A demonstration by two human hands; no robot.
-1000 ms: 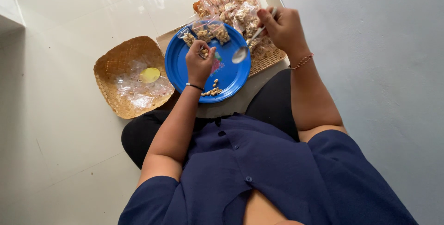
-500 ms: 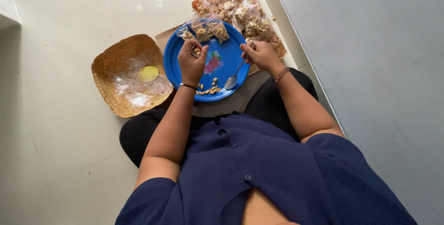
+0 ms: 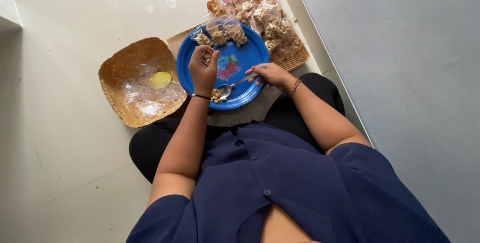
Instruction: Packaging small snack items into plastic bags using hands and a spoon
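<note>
my right hand (image 3: 270, 74) has its fingers clamped on a slim metal spoon (image 3: 235, 84), the handle running leftward so the bowl touches the small heap of pale peanuts (image 3: 217, 96) on the round blue plate (image 3: 250, 53). my left hand (image 3: 202, 69), fingers pinched on a small clear plastic pouch (image 3: 206, 56), hangs just above that heap.

Small clear plastic packets of nuts (image 3: 260, 15) are lying heaped in a rectangular woven tray (image 3: 295, 59) at the far edge, showing tan and brown through the film. Three more filled packets (image 3: 220, 33) are resting on the far rim of the blue plate (image 3: 250, 53). Empty clear bags (image 3: 145, 93) are sitting crumpled in the round woven basket (image 3: 115, 68), with what is possibly a yellow lid (image 3: 160, 79) lying among them.
</note>
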